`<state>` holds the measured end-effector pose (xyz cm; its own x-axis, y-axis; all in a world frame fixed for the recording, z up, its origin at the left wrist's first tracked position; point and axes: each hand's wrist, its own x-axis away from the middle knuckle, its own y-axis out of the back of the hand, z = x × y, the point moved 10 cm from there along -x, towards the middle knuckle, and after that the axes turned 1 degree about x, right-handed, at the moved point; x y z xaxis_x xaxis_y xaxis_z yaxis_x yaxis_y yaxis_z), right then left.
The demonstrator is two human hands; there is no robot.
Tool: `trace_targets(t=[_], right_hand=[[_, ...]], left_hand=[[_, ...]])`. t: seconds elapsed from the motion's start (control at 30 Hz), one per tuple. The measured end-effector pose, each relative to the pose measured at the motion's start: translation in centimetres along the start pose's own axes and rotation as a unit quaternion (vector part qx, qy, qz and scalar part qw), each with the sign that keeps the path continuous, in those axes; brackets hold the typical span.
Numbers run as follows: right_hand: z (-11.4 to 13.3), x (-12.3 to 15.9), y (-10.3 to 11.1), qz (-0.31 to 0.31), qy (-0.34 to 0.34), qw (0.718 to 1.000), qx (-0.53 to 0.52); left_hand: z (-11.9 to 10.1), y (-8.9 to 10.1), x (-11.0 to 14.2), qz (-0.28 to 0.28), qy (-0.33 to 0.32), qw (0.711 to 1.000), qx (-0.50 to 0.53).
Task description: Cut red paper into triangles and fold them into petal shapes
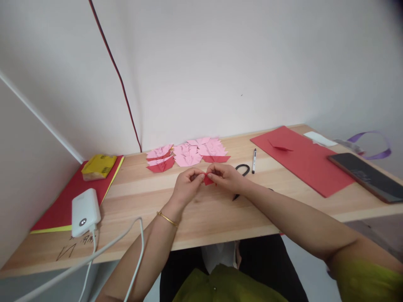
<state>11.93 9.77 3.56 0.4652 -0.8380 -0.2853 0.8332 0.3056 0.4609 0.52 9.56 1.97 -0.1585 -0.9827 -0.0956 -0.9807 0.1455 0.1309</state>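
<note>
A small folded piece of red paper (208, 180) is pinched between my two hands, a little above the middle of the table. My left hand (189, 183) grips its left side with thumb and forefinger. On the right side, my right hand (227, 178) pinches it the same way, and the fingers hide part of the paper. Behind my hands lie several folded pink paper pieces (187, 156) and red folded pieces (161, 166) in a cluster. Black-handled scissors (244, 169) lie partly hidden beneath my right hand and forearm.
Right of my hands are a pen (254, 161), red paper sheets (310, 167) with a folded red piece (280, 146) on top, and a phone (367, 176). At left, a white power bank (85, 212) trails a cable (103, 249) across my left forearm, near a yellow packet (99, 165).
</note>
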Motion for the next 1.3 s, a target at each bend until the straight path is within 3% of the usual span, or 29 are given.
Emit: trace_targets(t=[0.17,0.4,0.67,0.87,1.0,1.17,1.3], right_hand=[[0.3,0.0,0.1,-0.005,0.005,1.000,0.024],[1.0,0.1,-0.3,0.009,0.039,0.999,0.027],[0.5,0.5,-0.4,0.054,0.024,0.996,-0.068],[-0.1,0.3,-0.7,0.072,0.013,0.991,-0.115],[-0.8,0.0,-0.1,0.029,-0.020,0.992,-0.118],[-0.4,-0.1,0.3,0.010,-0.009,0.999,-0.052],[-1.2,-0.3,0.8,0.005,-0.025,0.995,-0.092]], left_hand=[[0.3,-0.3,0.0,0.013,0.006,1.000,-0.009],[-1.3,-0.7,0.3,0.024,-0.041,0.991,-0.123],[-1.1,-1.4,0.4,0.115,-0.013,0.993,-0.008],[0.4,-1.2,0.3,0.134,0.045,0.986,0.087],[1.4,-1.3,0.2,0.108,0.085,0.969,0.204],[2.0,-0.7,-0.2,0.060,0.063,0.988,0.126],[1.9,0.3,-0.5,0.011,0.044,0.993,0.110]])
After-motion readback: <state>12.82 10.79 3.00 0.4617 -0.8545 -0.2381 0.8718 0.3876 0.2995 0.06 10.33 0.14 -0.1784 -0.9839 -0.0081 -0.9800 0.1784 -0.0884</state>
